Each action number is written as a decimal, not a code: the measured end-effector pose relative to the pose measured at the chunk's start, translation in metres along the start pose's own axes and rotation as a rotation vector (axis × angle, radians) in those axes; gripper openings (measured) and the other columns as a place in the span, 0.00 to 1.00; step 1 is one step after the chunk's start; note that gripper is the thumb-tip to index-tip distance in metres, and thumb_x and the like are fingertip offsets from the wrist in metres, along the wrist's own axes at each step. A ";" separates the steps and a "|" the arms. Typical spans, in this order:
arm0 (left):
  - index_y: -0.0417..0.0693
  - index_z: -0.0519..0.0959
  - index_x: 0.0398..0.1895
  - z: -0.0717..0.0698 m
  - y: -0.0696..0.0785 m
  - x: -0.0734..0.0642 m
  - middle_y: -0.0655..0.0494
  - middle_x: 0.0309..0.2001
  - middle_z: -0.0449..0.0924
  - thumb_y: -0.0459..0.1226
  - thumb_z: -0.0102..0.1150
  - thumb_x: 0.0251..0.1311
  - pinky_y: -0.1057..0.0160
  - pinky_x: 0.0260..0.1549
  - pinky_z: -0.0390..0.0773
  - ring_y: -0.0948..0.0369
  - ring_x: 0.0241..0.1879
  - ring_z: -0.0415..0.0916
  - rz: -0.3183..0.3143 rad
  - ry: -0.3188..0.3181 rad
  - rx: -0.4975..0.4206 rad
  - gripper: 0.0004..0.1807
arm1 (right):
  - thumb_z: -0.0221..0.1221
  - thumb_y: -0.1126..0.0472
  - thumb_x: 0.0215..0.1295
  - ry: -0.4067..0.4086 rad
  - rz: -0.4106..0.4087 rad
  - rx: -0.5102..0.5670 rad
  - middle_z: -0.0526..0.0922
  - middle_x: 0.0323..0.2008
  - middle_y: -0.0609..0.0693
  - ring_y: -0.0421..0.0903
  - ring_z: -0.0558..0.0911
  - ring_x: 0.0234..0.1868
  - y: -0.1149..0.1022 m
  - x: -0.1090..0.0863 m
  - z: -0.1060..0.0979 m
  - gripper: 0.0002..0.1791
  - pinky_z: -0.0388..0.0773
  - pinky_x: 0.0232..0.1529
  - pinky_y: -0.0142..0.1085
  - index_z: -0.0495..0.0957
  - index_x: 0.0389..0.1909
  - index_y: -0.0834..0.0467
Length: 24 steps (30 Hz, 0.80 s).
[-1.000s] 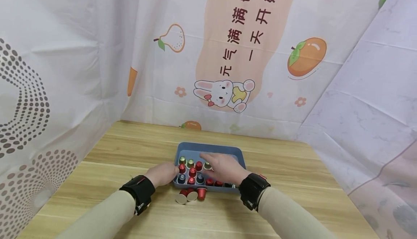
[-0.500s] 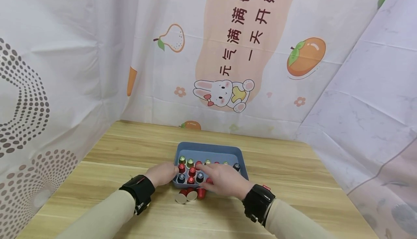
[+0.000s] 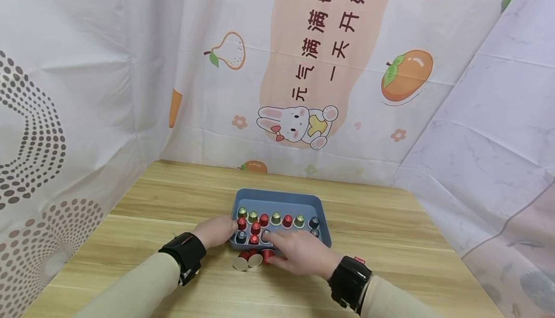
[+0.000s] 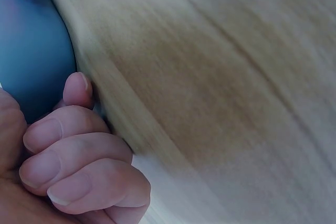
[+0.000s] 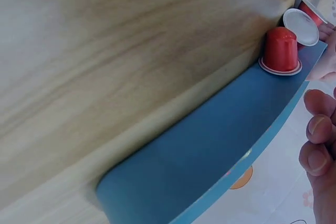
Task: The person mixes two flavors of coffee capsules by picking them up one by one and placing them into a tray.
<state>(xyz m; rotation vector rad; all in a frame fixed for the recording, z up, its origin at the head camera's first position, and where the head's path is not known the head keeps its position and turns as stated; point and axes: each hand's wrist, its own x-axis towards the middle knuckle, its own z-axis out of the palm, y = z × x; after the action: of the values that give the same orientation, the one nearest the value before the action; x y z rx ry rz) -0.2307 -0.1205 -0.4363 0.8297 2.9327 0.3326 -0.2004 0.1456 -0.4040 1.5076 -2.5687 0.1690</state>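
A shallow blue tray (image 3: 279, 194) holds several red, green and dark coffee capsules, bottoms up. My left hand (image 3: 215, 231) grips its left end; in the left wrist view the curled fingers (image 4: 86, 156) lie at the tray's wall (image 4: 34, 51). Over the near rim hovers my right hand (image 3: 303, 253), fingers loosely bent, hiding capsules in the near right part. A red coffee capsule (image 5: 281, 50) lies on its side outside, rim against the tray's front wall. The right fingers (image 5: 317, 129) are apart from it and hold nothing.
Two more capsules, pale lids (image 3: 241, 263) showing, lie on the wooden table (image 3: 368, 221) left of that red one, before the tray. A printed curtain (image 3: 360, 144) hangs along the table's back and sides.
My right hand has drawn back from over the tray's middle toward its near edge and the loose red capsule, uncovering capsules in the farther rows. The left hand keeps its grip on the tray.
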 end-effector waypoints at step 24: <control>0.45 0.75 0.27 0.000 0.000 0.000 0.55 0.25 0.68 0.28 0.48 0.69 0.58 0.31 0.69 0.58 0.27 0.63 0.003 0.019 -0.011 0.11 | 0.65 0.53 0.70 -0.050 0.009 0.005 0.85 0.39 0.40 0.29 0.77 0.31 -0.002 -0.018 0.024 0.19 0.77 0.36 0.23 0.77 0.58 0.53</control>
<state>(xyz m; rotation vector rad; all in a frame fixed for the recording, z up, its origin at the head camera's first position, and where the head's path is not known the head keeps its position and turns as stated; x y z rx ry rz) -0.2305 -0.1209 -0.4366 0.8337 2.9442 0.3586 -0.1916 0.1561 -0.4311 1.5213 -2.6152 0.1407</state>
